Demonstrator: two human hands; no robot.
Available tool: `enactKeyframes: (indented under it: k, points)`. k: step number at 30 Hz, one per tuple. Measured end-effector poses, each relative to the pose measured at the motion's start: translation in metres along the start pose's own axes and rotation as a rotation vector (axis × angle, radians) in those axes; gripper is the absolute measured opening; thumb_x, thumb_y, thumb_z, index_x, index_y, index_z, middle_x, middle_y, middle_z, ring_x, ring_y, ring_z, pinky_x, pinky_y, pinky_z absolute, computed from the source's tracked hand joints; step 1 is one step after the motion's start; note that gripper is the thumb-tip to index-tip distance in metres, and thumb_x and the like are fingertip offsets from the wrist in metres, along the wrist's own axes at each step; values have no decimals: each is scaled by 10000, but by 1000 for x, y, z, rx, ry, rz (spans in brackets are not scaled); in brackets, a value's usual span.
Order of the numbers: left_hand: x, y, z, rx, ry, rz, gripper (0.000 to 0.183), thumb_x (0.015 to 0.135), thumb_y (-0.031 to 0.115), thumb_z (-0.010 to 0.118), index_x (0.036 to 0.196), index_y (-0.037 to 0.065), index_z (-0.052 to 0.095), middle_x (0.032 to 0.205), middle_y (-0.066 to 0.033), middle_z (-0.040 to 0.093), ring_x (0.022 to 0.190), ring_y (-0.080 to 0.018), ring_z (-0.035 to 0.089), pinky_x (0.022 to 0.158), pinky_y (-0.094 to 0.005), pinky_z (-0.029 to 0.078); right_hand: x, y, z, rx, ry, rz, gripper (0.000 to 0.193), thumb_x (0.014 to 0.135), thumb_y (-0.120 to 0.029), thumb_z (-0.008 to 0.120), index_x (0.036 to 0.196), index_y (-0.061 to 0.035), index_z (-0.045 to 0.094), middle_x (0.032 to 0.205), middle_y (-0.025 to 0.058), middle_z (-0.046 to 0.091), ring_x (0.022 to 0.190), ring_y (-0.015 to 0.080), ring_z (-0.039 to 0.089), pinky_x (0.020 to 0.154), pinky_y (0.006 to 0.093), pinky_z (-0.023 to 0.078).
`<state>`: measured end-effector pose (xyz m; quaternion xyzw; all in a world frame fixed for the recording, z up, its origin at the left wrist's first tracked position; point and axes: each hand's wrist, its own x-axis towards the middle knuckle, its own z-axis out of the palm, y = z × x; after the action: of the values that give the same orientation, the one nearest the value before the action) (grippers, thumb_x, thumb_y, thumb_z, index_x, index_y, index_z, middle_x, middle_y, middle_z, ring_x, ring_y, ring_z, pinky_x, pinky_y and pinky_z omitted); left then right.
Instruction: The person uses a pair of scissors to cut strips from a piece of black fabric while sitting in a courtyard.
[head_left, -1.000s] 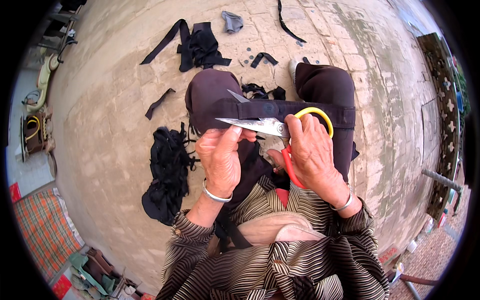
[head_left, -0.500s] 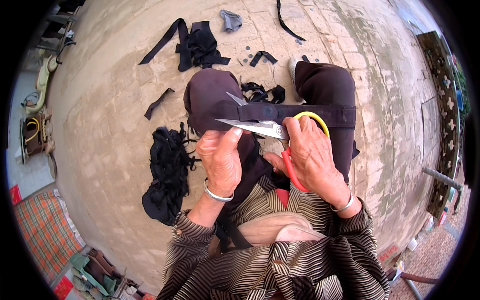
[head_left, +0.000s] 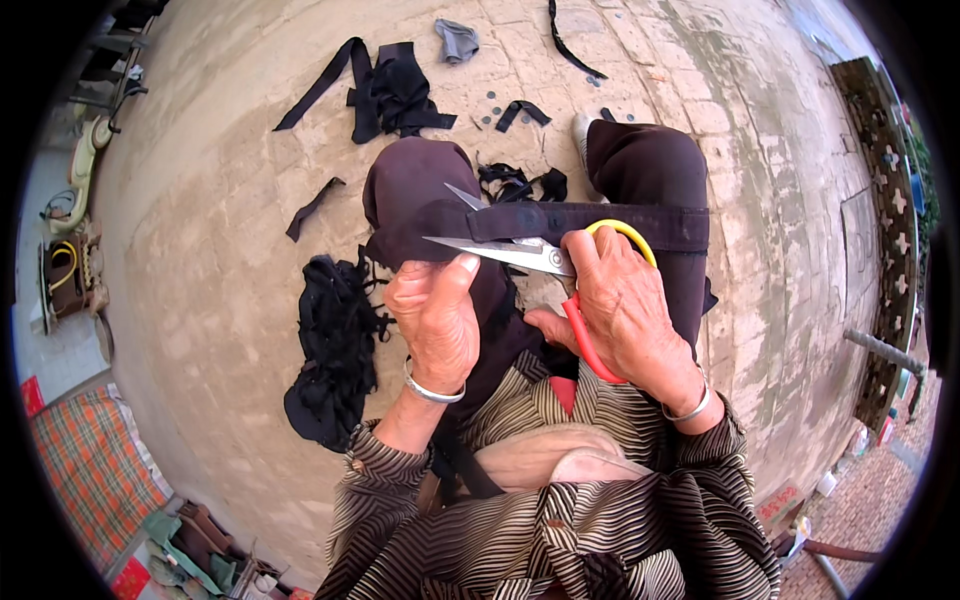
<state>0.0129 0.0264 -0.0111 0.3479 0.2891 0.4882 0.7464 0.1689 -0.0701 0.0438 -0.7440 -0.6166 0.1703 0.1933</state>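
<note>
My right hand [head_left: 622, 305] holds scissors [head_left: 535, 257] with one yellow and one red handle loop, blades apart and pointing left. A dark cloth waistband-like strip [head_left: 610, 222] stretches across my knees and passes between the blades. My left hand [head_left: 437, 318] is closed, its thumb beside the lower blade's tip, pinching the strip's dark left part, which lies over my left knee [head_left: 415, 180]; the fingertips are partly hidden. Each wrist wears a silver bangle.
On the paved ground lie a heap of black cloth scraps [head_left: 332, 350], black pieces [head_left: 395, 90], a grey scrap [head_left: 457, 42] and several small round discs [head_left: 492, 96]. A checked cloth [head_left: 97, 465] is at far left, a perforated wall [head_left: 890, 240] at far right.
Hands, scissors and strip keep nearly the same pose. The view has shifted slightly, and the blades remain apart around the strip.
</note>
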Motion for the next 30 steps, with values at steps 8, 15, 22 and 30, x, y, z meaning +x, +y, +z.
enactKeyframes:
  k: [8, 15, 22, 30]
  points:
    - [1, 3, -3, 5, 18, 35, 216, 853, -66, 581, 1049, -18, 659, 1025, -55, 670, 943, -122, 626, 894, -273, 479, 7, -5, 2, 0, 21, -9, 567, 708, -366, 823, 1000, -15, 487, 886, 183, 491, 798, 352, 549, 661, 430, 447]
    - [-3, 5, 5, -45, 41, -16, 145, 819, -93, 605, 914, -1, 664, 941, -43, 675, 860, -102, 616, 831, -260, 473, 0, 0, -3, -6, -1, 28, 565, 706, -375, 826, 983, -17, 487, 874, 186, 491, 782, 362, 548, 661, 438, 449]
    - [-3, 7, 7, -36, 71, -64, 157, 800, -113, 606, 915, -24, 665, 965, -49, 676, 885, -106, 605, 869, -265, 450, 9, -5, 4, 10, 32, 3, 571, 700, -376, 829, 981, -17, 486, 873, 187, 494, 790, 365, 551, 663, 437, 450]
    - [-4, 7, 7, -37, 62, -48, 176, 800, -111, 603, 940, -23, 664, 975, -51, 673, 908, -109, 602, 889, -270, 446, 4, -1, 1, 8, 27, 11, 558, 710, -379, 820, 988, -27, 489, 876, 183, 491, 792, 359, 549, 671, 432, 446]
